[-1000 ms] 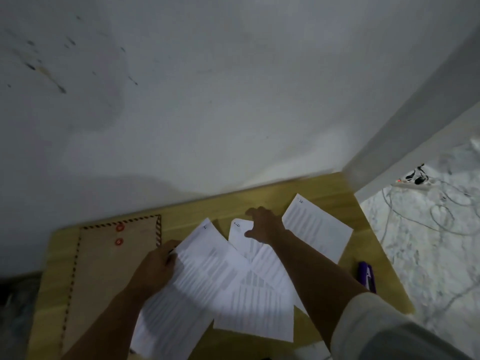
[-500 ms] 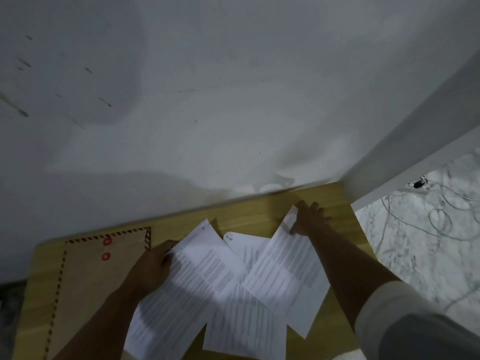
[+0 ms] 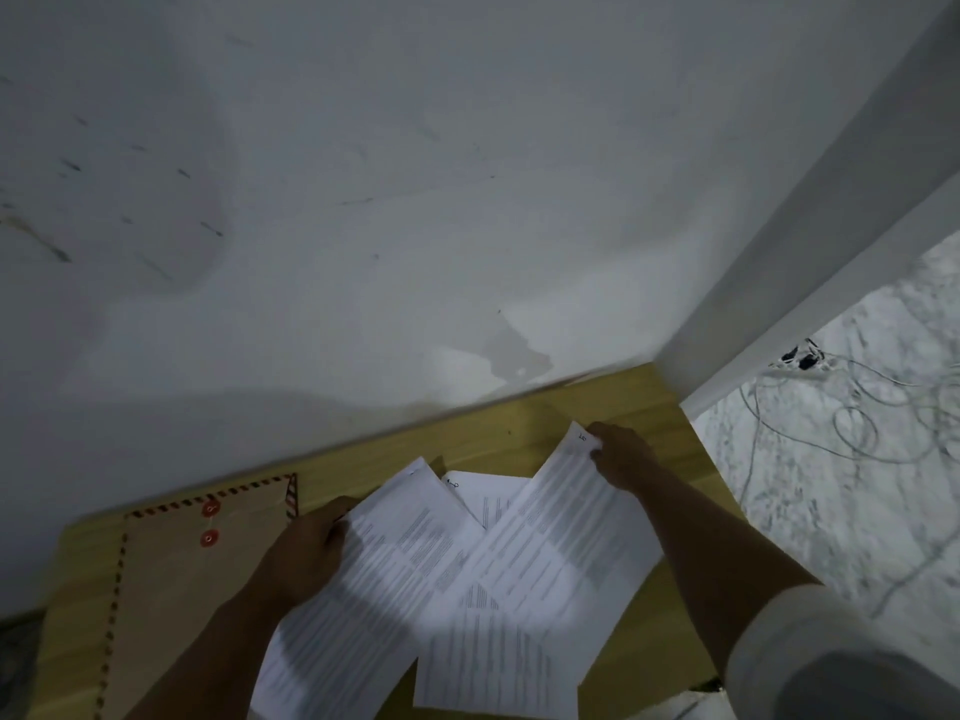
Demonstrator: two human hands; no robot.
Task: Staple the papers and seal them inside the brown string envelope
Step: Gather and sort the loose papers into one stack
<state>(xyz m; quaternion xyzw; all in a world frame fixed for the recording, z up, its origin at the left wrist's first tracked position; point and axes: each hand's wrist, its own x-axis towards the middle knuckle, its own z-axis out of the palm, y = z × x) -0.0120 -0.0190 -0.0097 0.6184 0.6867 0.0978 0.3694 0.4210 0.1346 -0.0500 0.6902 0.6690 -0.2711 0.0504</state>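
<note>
- Three white printed paper sheets (image 3: 467,589) are fanned on the wooden bench (image 3: 649,407), corners diverging away from the person.
- Left hand (image 3: 306,558) is clamped on the left sheet (image 3: 363,589); right hand (image 3: 621,457) is pinched on the right sheet's (image 3: 561,527) far corner.

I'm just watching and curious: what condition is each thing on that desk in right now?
Brown string envelope: flat on the desk, flap down.
Papers: loose, fanned out, overlapping, not squared up.
Sheet marked 5: top corner pinched by right hand.
Left sheet: edge gripped by left hand.
</note>
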